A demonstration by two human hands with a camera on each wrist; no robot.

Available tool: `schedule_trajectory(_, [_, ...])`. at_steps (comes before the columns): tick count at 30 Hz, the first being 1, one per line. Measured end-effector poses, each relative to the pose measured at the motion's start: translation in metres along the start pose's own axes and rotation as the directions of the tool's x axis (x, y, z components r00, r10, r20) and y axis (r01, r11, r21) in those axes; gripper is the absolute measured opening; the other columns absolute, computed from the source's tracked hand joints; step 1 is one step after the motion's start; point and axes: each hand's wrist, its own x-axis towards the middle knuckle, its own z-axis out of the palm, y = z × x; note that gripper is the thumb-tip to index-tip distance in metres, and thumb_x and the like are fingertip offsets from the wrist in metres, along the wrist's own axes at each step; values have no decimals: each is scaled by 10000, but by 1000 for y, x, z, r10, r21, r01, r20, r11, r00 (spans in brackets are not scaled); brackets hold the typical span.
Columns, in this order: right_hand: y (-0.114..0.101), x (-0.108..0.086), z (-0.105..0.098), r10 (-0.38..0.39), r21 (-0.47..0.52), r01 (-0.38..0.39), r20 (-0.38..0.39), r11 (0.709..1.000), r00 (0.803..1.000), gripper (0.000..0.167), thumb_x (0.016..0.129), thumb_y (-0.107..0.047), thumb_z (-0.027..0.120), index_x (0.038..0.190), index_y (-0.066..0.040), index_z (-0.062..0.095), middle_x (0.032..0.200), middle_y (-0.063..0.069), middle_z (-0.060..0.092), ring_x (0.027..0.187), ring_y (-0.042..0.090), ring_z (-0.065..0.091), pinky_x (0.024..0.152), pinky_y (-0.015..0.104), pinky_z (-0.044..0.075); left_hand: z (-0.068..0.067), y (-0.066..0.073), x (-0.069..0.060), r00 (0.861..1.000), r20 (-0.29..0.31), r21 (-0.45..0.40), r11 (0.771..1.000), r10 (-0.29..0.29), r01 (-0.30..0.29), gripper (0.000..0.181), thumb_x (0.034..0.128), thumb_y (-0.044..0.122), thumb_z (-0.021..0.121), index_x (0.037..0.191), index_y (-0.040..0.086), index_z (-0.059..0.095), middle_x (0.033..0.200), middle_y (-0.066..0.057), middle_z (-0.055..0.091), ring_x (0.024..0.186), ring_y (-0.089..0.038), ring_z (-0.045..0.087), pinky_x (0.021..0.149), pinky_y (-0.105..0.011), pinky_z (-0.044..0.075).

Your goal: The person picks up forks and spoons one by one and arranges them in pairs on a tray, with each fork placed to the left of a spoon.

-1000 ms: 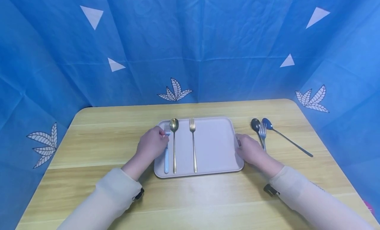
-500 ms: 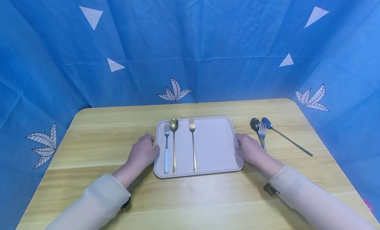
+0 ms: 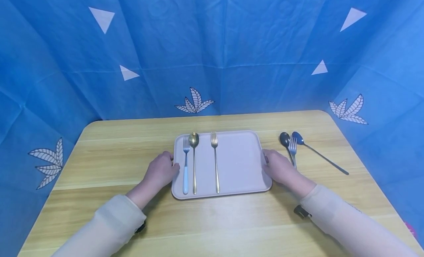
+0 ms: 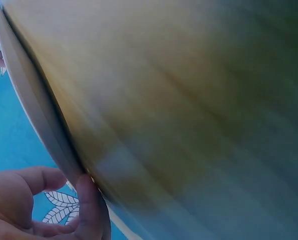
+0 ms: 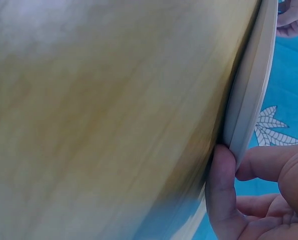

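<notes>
A pale pinkish tray [image 3: 240,161] lies on the wooden table. On its left part rest a fork with a light-blue handle [image 3: 186,178], a gold spoon [image 3: 194,141] and a gold fork [image 3: 215,143], side by side with handles towards me. My left hand [image 3: 161,171] grips the tray's left edge; in the left wrist view, thumb and finger pinch the rim. The right hand [image 3: 279,168] holds the opposite edge, and the right wrist view shows the same kind of pinch. Some fingertips are hidden at the rim.
Right of the tray lie a dark spoon [image 3: 285,139], a silver fork [image 3: 293,146] and a long dark-blue spoon [image 3: 326,159], close together near my right hand. A blue patterned curtain [image 3: 212,54] stands behind the wooden table [image 3: 215,224].
My left hand has let go of the blue-handled fork on the tray and moved left to grip the tray's left edge. The right hand has stayed at the right edge.
</notes>
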Motion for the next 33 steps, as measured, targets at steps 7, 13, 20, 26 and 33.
schedule_trajectory(7, [-1, -1, 0, 3, 4, -3, 4, 1000, 1000, 155, 871, -25, 642, 1024, -13, 621, 1014, 196, 652, 909, 341, 644, 798, 488, 545, 0, -2, 4, 998, 61, -30, 999, -26, 28, 424, 965, 188, 550, 1271, -103, 511, 1020, -167, 636, 872, -273, 606, 783, -425, 518])
schedule_trajectory(13, [1, -1, 1, -4, 13, 4, 8, 1000, 1000, 192, 864, -11, 641, 1055, -7, 629, 1052, 212, 668, 953, 366, 653, 824, 496, 544, 1, -4, 7, 998, 57, -46, 999, -11, 14, 375, 933, 134, 547, 1225, -101, 531, 1021, -171, 653, 871, -275, 612, 799, -436, 511])
schedule_trajectory(20, [2, 1, 1, 4, 8, -4, 15, 1000, 1000, 197, 859, -12, 642, 1054, -2, 623, 995, 178, 655, 884, 319, 641, 771, 465, 550, -1, -6, 9, 997, 73, -59, 998, -10, 14, 228, 900, 116, 559, 1054, -52, 567, 953, -151, 634, 834, -282, 586, 747, -416, 490])
schedule_trajectory(26, [1, 1, 1, 15, 0, -15, 20, 1000, 1000, 245, 856, -8, 635, 1099, 15, 619, 1011, 187, 645, 892, 320, 633, 783, 473, 545, -4, -6, 11, 993, 118, -124, 992, -14, 29, 116, 869, 84, 535, 763, 64, 492, 739, -83, 517, 636, -218, 494, 554, -327, 407])
schedule_trajectory(33, [-2, 0, 0, 18, -7, -17, 21, 1000, 1000, 340, 857, 3, 633, 1192, 49, 604, 1088, 237, 649, 986, 388, 641, 836, 502, 540, -5, -6, 12, 989, 145, -153, 988, -16, 38, 219, 824, 52, 528, 633, 110, 439, 624, -25, 460, 539, -168, 437, 503, -291, 378])
